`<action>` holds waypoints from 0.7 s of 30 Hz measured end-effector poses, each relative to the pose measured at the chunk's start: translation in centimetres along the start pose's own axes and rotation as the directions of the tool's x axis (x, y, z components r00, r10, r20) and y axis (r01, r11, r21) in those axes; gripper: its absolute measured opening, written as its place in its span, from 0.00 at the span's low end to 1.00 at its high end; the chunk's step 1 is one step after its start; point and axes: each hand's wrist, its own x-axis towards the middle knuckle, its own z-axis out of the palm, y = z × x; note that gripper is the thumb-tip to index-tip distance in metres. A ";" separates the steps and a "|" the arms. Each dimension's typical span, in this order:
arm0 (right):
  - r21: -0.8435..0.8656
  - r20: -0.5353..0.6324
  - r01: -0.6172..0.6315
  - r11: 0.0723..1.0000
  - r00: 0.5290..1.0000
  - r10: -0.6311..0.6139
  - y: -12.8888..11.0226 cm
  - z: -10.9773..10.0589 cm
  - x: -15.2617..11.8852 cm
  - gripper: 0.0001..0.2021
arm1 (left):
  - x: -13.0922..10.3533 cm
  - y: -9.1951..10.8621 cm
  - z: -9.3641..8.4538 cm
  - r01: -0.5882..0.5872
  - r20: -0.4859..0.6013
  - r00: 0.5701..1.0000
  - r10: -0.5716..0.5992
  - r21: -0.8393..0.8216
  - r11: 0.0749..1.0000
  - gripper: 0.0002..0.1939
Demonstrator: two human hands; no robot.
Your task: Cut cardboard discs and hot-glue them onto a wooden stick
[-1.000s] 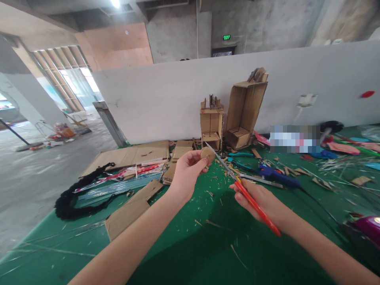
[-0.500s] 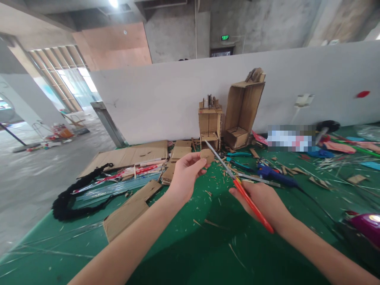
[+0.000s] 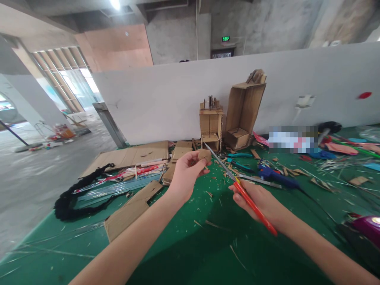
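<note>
A small roundish piece of cardboard (image 3: 204, 155) is pinched between the thumb and fingers of my left hand (image 3: 187, 172), above the green table. My right hand (image 3: 258, 200) is closed around the red handles of a pair of scissors (image 3: 225, 169). Their blades look nearly together and point up and to the left, with the tips close to the cardboard's right edge. Whether the tips touch it I cannot tell. Behind both hands stands a small cardboard box frame (image 3: 210, 123) with a thin rod down its middle.
A taller open cardboard box (image 3: 247, 107) leans near the white partition (image 3: 166, 103). Pliers (image 3: 240, 163), a blue glue gun (image 3: 277, 177) and scraps lie right of centre. Flat cardboard (image 3: 130, 208), black fuzzy cord (image 3: 63, 202) and clear sticks (image 3: 118, 186) are at left; a purple iron (image 3: 366, 229) stands far right.
The scissor tips have dipped slightly and sit beside the cardboard's edge. My right hand's fingers have shifted a little on the handles. The left hand still holds the piece.
</note>
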 end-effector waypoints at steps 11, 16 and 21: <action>0.042 0.024 0.013 0.999 1.000 -0.014 -0.2 -0.2 0.0 0.17 | -0.1 -0.2 -0.1 0.014 0.064 0.998 -0.013 -0.012 1.000 0.11; 0.008 0.008 -0.001 1.000 1.000 0.001 -0.5 -0.3 0.1 0.16 | 0.0 -0.1 -0.2 -0.006 0.092 0.996 0.003 0.035 0.999 0.11; -0.085 0.000 -0.028 0.996 1.000 0.028 -0.7 -0.5 0.4 0.17 | -0.1 0.0 -0.1 0.003 0.112 0.994 -0.012 0.081 0.997 0.11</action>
